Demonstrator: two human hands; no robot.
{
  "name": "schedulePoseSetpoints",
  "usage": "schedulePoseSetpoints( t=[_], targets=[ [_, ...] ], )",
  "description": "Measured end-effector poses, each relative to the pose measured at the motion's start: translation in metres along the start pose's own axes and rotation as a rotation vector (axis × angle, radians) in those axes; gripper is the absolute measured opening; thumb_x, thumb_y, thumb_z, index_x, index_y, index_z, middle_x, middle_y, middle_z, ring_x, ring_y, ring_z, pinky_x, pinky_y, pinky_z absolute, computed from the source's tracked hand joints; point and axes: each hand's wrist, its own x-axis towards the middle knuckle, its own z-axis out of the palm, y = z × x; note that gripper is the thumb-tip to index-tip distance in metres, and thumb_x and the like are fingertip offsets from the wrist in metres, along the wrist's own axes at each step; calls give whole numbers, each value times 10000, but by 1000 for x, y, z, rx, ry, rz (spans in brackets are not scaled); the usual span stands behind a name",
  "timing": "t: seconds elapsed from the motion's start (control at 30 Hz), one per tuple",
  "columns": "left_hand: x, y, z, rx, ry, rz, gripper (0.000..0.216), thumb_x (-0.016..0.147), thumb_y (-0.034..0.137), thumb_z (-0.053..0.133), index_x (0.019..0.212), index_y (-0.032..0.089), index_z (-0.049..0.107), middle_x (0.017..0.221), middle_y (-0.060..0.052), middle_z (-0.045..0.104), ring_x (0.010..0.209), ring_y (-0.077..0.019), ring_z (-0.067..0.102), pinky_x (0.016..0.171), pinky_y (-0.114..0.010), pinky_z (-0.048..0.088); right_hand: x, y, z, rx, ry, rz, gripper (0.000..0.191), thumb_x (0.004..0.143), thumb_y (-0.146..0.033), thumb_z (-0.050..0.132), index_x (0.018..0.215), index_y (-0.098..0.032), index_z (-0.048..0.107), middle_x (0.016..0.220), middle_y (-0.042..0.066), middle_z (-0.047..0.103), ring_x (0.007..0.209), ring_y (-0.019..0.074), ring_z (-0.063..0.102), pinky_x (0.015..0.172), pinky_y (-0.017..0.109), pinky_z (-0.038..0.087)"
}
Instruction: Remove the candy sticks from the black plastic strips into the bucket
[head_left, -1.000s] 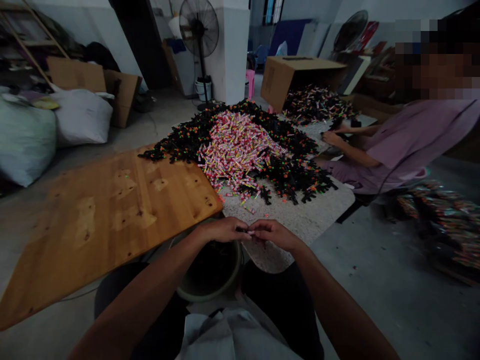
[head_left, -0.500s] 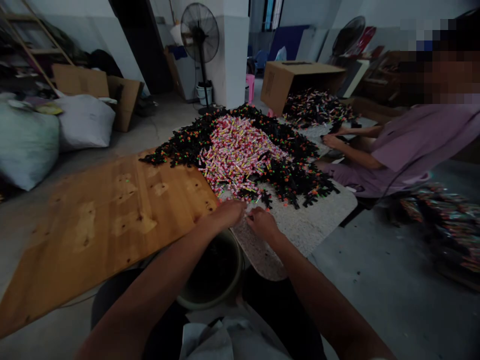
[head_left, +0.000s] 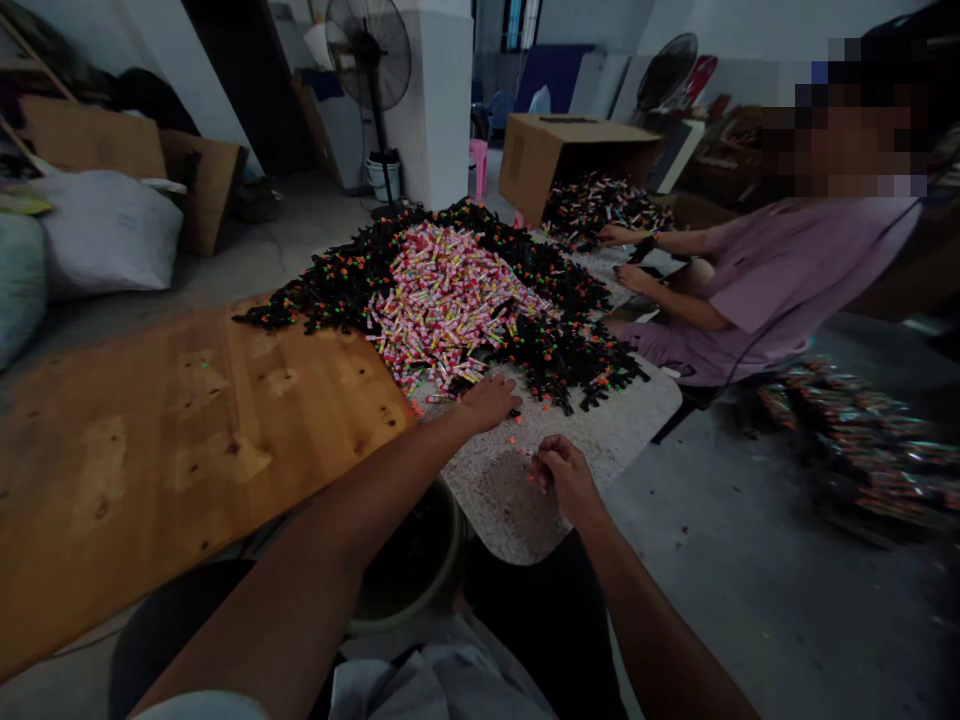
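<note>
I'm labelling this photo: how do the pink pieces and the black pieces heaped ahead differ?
Colour: the pink pieces also show white and yellow; the black pieces carry orange and green spots.
Shape: the pink pieces look like short sticks; the black pieces look irregular, branching.
Place: the pink pieces lie mid-heap; the black pieces flank them.
Both lie loosely jumbled.

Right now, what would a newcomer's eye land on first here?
The bright heap of pink pieces on the speckled table, with black pieces dotted orange and green behind it and along both sides. Next, the left hand at the heap's near edge and the right hand closer to the wearer. Then the broad wooden board at left.
</note>
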Motion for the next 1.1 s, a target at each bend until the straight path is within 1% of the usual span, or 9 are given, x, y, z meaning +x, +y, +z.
schedulePoseSetpoints(
  t=[0.13, 0.27, 0.33, 0.43, 0.57, 0.7, 0.83, 1.0, 1.1],
  targets=[
    [-13, -6, -4, -22, 61, 27, 206, 949, 247, 589, 1084, 152, 713, 1214, -148, 634, 1191, -290, 495, 1037, -454, 341, 2, -10, 4, 128, 24, -6, 234, 742, -343, 667, 911, -224, 556, 664, -44, 618, 445, 100, 466, 397, 222, 369],
    [-42, 7, -16, -96, 152, 54, 260, 1001, 289, 514, 1175, 159, 657, 1291, -145, 616, 1242, -272, 491, 1111, -454, 302, 8, -19, 12, 162, 30, -64, 316, 736, -377, 695, 988, -205, 613, 751, -20, 651, 471, 88, 488, 417, 224, 394],
    [-60, 18, -23, -126, 147, 40, 295, 1028, 338, 457, 1185, 163, 634, 1207, -134, 648, 1169, -263, 548, 1069, -430, 360, 10, -23, 15, 175, 41, -87, 328, 731, -383, 700, 994, -202, 626, 754, -18, 652, 466, 83, 481, 414, 224, 389],
    [-85, 35, -35, -184, 98, -11, 327, 1041, 400, 412, 1205, 183, 594, 1145, -104, 665, 1036, -235, 618, 910, -358, 461, 10, -27, 21, 186, 17, -88, 336, 722, -379, 710, 996, -196, 641, 737, -14, 654, 466, 85, 483, 414, 226, 392],
    [-107, 45, -44, -213, 95, -83, 319, 1035, 423, 425, 1230, 210, 562, 1139, -81, 671, 1021, -213, 645, 828, -304, 482, 5, -29, 27, 170, -78, -58, 338, 734, -396, 717, 993, -187, 658, 710, -8, 651, 459, 96, 489, 396, 234, 378],
    [-116, 45, -48, -247, 113, -90, 310, 1039, 425, 424, 1218, 215, 565, 1113, -76, 676, 1016, -204, 651, 851, -296, 485, 1, -30, 33, 182, -66, -66, 343, 734, -393, 728, 999, -182, 673, 708, -3, 651, 475, 98, 491, 401, 232, 373],
    [-121, 45, -54, -299, 133, -35, 308, 1046, 421, 410, 1199, 212, 577, 1114, -76, 677, 999, -196, 650, 853, -291, 483, -1, -30, 38, 153, -81, -94, 355, 756, -412, 723, 1026, -185, 680, 727, 1, 653, 487, 97, 491, 414, 235, 382],
    [-124, 45, -64, -281, 148, 6, 310, 1050, 409, 401, 1173, 210, 604, 1071, -64, 684, 978, -190, 650, 861, -284, 469, -2, -30, 35, 80, -110, -156, 335, 795, -420, 697, 1037, -189, 684, 742, 2, 652, 494, 98, 500, 448, 249, 406],
    [-126, 44, -71, -265, 118, 36, 305, 1051, 398, 398, 1160, 214, 616, 1049, -58, 683, 963, -186, 650, 864, -283, 466, -5, -32, 30, -39, -140, -221, 309, 843, -407, 657, 1054, -184, 688, 760, 6, 662, 507, 104, 525, 484, 263, 425]
  ],
)
